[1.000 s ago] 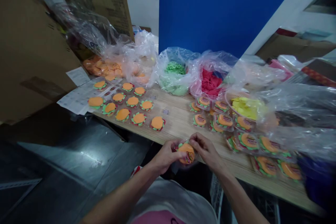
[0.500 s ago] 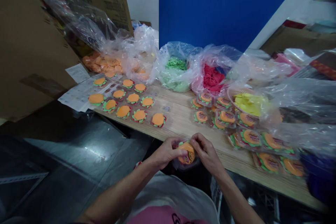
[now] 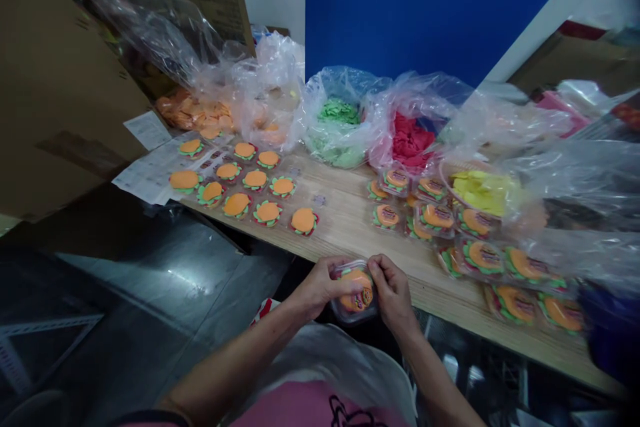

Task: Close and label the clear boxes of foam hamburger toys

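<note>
A clear plastic clamshell box (image 3: pixel 354 313) with a toy burger inside is held in front of my body, just off the table's near edge. The burger has an orange bun, and a printed label shows on the box. My left hand (image 3: pixel 320 288) grips the box's left side, its thumb lying across the front. On the opposite side, my right hand (image 3: pixel 393 285) pinches the upper right edge with curled fingers. To the left on the table, open clear boxes with burgers (image 3: pixel 255 180) lie in rows. Labelled burger boxes (image 3: pixel 435 217) are stacked to the right.
Along the back of the table (image 3: pixel 345 220) stand plastic bags of orange pieces (image 3: pixel 200 113), green pieces (image 3: pixel 339 111) and red pieces (image 3: pixel 410 140). A basket holds yellow pieces (image 3: pixel 480 190). Printed sheets (image 3: pixel 145 177) lie at the left, beside a large cardboard box (image 3: pixel 60 93).
My right hand's fingers have shifted slightly down and closed along the box's right edge. The box's front shows more fully. My left hand keeps its hold, and the camera view has moved a little.
</note>
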The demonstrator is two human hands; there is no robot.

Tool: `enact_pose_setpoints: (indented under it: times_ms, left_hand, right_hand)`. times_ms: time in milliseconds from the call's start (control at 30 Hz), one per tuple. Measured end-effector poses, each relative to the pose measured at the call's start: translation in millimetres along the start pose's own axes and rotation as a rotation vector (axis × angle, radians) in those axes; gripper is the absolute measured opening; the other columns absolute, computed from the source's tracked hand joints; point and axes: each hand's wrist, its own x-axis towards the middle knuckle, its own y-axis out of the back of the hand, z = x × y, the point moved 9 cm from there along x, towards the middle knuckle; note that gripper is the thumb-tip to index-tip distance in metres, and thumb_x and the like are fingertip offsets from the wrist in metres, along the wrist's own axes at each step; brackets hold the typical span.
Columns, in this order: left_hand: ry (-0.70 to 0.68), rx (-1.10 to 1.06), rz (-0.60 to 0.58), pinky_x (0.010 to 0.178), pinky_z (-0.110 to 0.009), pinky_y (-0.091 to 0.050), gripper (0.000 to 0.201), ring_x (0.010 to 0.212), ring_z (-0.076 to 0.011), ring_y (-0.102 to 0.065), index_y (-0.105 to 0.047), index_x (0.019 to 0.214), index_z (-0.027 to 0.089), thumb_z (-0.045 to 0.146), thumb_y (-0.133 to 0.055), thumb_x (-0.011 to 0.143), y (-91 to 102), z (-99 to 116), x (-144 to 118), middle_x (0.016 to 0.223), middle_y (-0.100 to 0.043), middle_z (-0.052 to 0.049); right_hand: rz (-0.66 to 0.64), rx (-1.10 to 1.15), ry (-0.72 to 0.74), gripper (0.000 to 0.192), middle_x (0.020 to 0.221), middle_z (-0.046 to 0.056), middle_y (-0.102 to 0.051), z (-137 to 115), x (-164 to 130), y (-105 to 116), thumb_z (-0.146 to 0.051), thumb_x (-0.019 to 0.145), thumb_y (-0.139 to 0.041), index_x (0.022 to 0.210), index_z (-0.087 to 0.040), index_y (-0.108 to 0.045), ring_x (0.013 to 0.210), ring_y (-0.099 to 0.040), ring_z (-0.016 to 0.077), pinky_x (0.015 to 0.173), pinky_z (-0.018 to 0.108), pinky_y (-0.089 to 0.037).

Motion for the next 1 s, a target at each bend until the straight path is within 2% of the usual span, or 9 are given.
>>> enact_pose_setpoints:
  times_ms: [133, 333, 533, 733, 867, 1000]
  left_hand:
    - [-0.019, -0.089, -0.078, 0.064, -0.022, -0.044, 0.046, 0.067, -0.0114, -0.054, -0.063, 0.097, 0.012, 0.018, -0.076, 0.052, -12.3, -4, -5, 0.079, -0.063, -0.003]
    - [-0.054, -0.115, -0.031, 0.067, -0.025, -0.045, 0.046, 0.072, -0.0139, -0.055, -0.063, 0.097, 0.014, 0.014, -0.073, 0.052, -10.5, -4, -6, 0.083, -0.063, -0.004]
    - [-0.013, -0.137, -0.031, 0.067, -0.025, -0.045, 0.042, 0.070, -0.0143, -0.056, -0.064, 0.092, 0.014, 0.015, -0.072, 0.051, -7.5, -5, -4, 0.078, -0.063, -0.003]
    - [0.010, -0.104, -0.066, 0.065, -0.026, -0.045, 0.044, 0.068, -0.0152, -0.057, -0.063, 0.094, 0.012, 0.015, -0.071, 0.051, -2.9, -7, -4, 0.078, -0.064, -0.005]
    - [0.026, -0.037, -0.074, 0.061, -0.024, -0.044, 0.041, 0.063, -0.0126, -0.054, -0.064, 0.090, 0.012, 0.013, -0.071, 0.050, -2.8, -9, -2, 0.073, -0.063, -0.003]
    - [0.060, -0.008, -0.073, 0.059, -0.023, -0.042, 0.034, 0.059, -0.0114, -0.052, -0.063, 0.084, 0.012, 0.015, -0.071, 0.051, -5.0, -13, -2, 0.068, -0.060, -0.001]
  right_hand:
    - [0.066, 0.064, -0.060, 0.025, 0.059, -0.005, -0.040, 11, -4, 1, -0.039, 0.083, -0.048, 0.067, -0.019, -0.046, 0.055, -0.036, 0.0102, 0.052, 0.021, -0.032]
    - [0.113, 0.251, -0.136, 0.027, 0.058, -0.004, -0.041, 10, -8, -4, -0.040, 0.078, -0.055, 0.064, -0.019, -0.046, 0.053, -0.037, 0.0097, 0.050, 0.021, -0.034]
    - [0.159, 0.436, -0.262, 0.027, 0.058, -0.003, -0.047, 19, -13, -10, -0.041, 0.070, -0.061, 0.065, -0.019, -0.047, 0.052, -0.042, 0.0111, 0.049, 0.023, -0.037]
    - [0.015, 0.161, -0.159, 0.027, 0.057, -0.004, -0.042, 12, -4, -1, -0.041, 0.079, -0.053, 0.065, -0.018, -0.050, 0.053, -0.037, 0.0098, 0.049, 0.020, -0.031]
    - [-0.111, 0.028, -0.101, 0.027, 0.060, -0.003, -0.043, -2, 0, -4, -0.042, 0.080, -0.052, 0.068, -0.018, -0.051, 0.056, -0.038, 0.0105, 0.050, 0.021, -0.032]
    - [-0.087, -0.045, -0.040, 0.027, 0.059, -0.003, -0.041, -7, -3, -5, -0.039, 0.079, -0.052, 0.063, -0.018, -0.047, 0.056, -0.037, 0.0107, 0.050, 0.021, -0.033]
